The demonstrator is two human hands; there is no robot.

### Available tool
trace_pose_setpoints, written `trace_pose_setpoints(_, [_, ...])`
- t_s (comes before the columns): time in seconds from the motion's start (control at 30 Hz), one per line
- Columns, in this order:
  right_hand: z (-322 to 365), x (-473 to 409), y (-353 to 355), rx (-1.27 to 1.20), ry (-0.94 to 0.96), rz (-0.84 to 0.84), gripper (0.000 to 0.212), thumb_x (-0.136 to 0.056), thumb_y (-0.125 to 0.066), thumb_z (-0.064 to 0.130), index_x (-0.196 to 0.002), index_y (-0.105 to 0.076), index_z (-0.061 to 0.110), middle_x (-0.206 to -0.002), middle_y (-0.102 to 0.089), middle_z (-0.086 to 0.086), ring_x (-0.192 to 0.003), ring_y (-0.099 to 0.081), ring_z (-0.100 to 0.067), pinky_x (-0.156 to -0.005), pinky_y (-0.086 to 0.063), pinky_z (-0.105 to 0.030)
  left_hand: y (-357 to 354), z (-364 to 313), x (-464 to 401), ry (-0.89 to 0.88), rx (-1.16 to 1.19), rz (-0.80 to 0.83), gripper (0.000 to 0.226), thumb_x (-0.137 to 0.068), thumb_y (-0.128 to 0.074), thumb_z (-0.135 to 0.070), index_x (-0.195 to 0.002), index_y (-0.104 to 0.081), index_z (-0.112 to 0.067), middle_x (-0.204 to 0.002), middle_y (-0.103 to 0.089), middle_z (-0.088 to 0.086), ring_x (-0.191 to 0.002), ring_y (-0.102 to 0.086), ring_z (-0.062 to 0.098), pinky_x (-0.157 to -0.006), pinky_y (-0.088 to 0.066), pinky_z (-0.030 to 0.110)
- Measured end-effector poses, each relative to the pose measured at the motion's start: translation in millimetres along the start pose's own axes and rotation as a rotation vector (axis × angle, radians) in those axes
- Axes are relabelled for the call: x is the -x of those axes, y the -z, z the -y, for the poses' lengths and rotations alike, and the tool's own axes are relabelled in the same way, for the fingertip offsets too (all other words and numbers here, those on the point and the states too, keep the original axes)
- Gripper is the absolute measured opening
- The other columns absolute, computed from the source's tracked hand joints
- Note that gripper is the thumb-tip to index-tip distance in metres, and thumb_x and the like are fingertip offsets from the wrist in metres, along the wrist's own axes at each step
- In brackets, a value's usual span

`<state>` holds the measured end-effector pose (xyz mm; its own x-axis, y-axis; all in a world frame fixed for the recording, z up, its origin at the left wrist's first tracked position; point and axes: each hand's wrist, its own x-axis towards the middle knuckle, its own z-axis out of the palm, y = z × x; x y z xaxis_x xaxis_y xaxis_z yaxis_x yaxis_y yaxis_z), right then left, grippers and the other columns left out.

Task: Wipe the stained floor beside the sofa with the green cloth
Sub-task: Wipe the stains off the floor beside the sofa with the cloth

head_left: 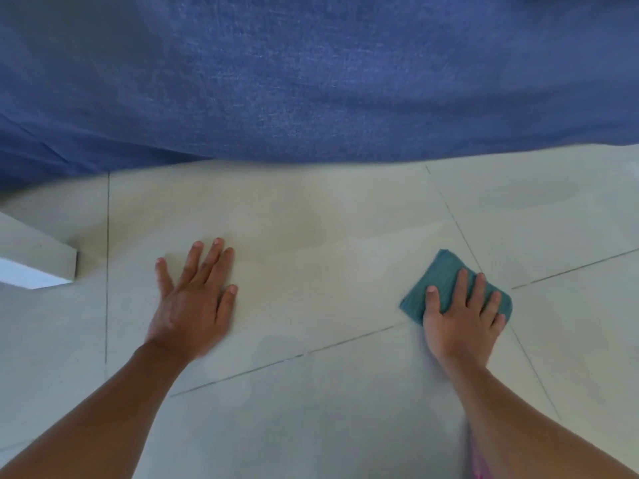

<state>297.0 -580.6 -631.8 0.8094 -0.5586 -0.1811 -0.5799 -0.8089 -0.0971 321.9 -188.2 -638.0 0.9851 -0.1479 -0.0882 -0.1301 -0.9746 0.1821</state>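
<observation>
The green cloth (446,281) lies folded on the pale tiled floor (345,392) at right, its near part hidden under the right hand (461,316), which presses it with flat, spread fingers. The left hand (193,299) rests flat and released on bare tile at left. A faint stain (304,229) shows between them, farther off. The blue sofa (311,81) bounds the far side, cut off above.
</observation>
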Motion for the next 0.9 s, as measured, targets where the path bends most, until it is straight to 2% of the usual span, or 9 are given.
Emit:
trace_pose_setpoints(0.2, [70,-69,4,0.048,0.151,0.034,0.074,-0.100,-0.015,0.064,-0.163,0.001,0.028,-0.173,0.002,-0.002,-0.157,0.004,-0.032,-0.125,0.001,-0.053,4,-3,2,0.000,0.028,0.005,0.063,-0.095,-0.026,-0.042,-0.153,-0.028,-0.018,-0.164,-0.020,-0.001,-0.151,-0.011,0.024,-0.114,-0.009,0.068])
trace_pose_setpoints(0.37, [144,-84,0,0.056,0.320,0.042,0.074,-0.099,-0.017,0.064,-0.163,0.000,0.030,-0.173,0.005,0.000,-0.157,0.007,-0.031,-0.125,0.004,-0.052,4,0,0,0.000,0.015,0.023,0.062,-0.096,-0.027,-0.043,-0.153,-0.027,-0.019,-0.164,-0.017,-0.002,-0.152,-0.007,0.022,-0.114,-0.009,0.068])
trace_pose_setpoints(0.6, [217,-41,-20,0.091,0.600,0.040,0.077,-0.096,-0.014,0.066,-0.163,-0.001,0.031,-0.173,0.006,0.002,-0.157,0.010,-0.030,-0.125,0.008,-0.051,3,1,-4,0.009,0.025,0.020,0.062,-0.097,-0.027,-0.046,-0.154,-0.024,-0.021,-0.165,-0.015,-0.003,-0.152,-0.004,0.020,-0.116,-0.005,0.066])
trace_pose_setpoints(0.73, [250,-1,-31,0.072,0.764,0.064,0.078,-0.094,-0.012,0.067,-0.163,-0.002,0.032,-0.173,0.007,0.002,-0.157,0.011,-0.029,-0.125,0.009,-0.051,7,6,9,0.026,0.027,0.021,0.066,-0.098,-0.023,-0.051,-0.155,-0.020,-0.017,-0.165,-0.012,-0.001,-0.152,-0.001,0.018,-0.119,-0.004,0.059])
trace_pose_setpoints(0.9, [291,55,-45,0.054,0.967,0.131,0.079,-0.092,-0.014,0.068,-0.162,-0.005,0.032,-0.173,0.007,0.002,-0.157,0.014,-0.029,-0.124,0.012,-0.051,13,41,64,0.164,0.036,0.009,0.070,-0.098,-0.023,-0.055,-0.156,-0.016,-0.017,-0.165,-0.006,0.001,-0.152,0.002,0.017,-0.121,0.001,0.053])
